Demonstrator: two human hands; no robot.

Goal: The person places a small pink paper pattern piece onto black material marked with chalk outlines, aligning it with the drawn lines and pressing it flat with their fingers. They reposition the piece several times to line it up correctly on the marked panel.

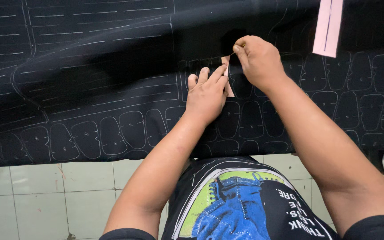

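On dark cloth (90,89), hands near template (227,75).

1. The black fabric (90,89) under both grips carries white chalk outlines of rounded shapes and dashed lines.
2. The template (228,84) between the grips is pinkish-tan.
3. A pale pink card (328,27) lies beyond the right grip.
4. The floor tiles (45,195) are pale grey-green.

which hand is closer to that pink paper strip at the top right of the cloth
Right. The right hand is nearer the pink paper strip, which lies up and to its right. The left hand, pressing a small tan template onto the black fabric, sits lower and farther left.
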